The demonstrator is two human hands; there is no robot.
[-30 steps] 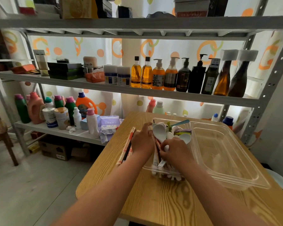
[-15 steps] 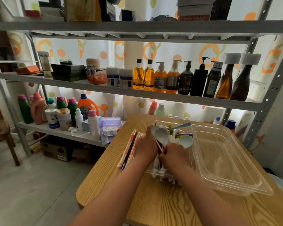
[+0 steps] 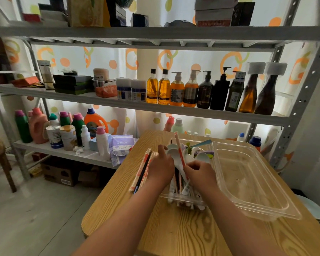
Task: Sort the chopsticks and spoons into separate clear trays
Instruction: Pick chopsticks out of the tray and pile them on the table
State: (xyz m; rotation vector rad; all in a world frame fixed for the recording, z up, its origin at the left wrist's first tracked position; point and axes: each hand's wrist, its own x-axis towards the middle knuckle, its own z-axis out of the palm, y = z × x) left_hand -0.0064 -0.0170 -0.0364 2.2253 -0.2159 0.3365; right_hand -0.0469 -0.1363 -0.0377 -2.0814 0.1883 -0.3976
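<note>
- The left hand (image 3: 161,169) lay knuckles up at the left edge of the near tray (image 3: 174,197), thumb raised. Its grip was closed round a bundle of chopsticks (image 3: 142,170) in paper sleeves, which slanted over the desk (image 3: 174,233) just beside the tray.
- The right hand (image 3: 199,172) hovered over the same tray with its fingers curled. Its grip pinched one wrapped chopstick (image 3: 179,150), red and white, near the lower end.
- That chopstick stood steeply, its tip reaching past the tray's far rim and above the spoons (image 3: 174,153) heaped at the far end.
- More chopsticks lay in the tray under the two hands.
- The empty tray (image 3: 247,178) sat touching the near tray on the right.
- Half a second earlier only a short piece of the red-and-white chopstick showed between the hands. Since then it had been drawn up and out of the pile.
- The left hand had kept its bundle in the same place.
</note>
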